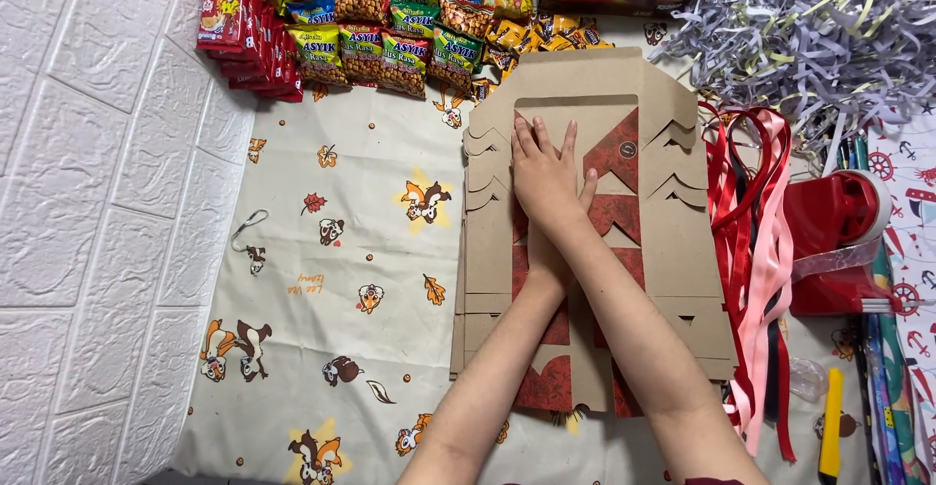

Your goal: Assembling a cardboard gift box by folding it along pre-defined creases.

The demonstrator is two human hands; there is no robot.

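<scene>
head view | right hand (546, 175) flat, fingers spread, grasping nothing, pressed on flat brown cardboard box blanks (673, 241) mid-cloth | left hand (546, 266) under right wrist, mostly hidden, grip cannot tell | snack packets (390, 27) far | ribbons (756, 251) right of stack | red tape dispenser (838, 241) far right | shredded paper (819, 27) far right corner

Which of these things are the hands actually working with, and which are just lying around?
In use:
flat cardboard box blanks, pressed under both stacked hands

Lying about:
snack packets
shredded paper
ribbons
red tape dispenser
yellow cutter
</scene>
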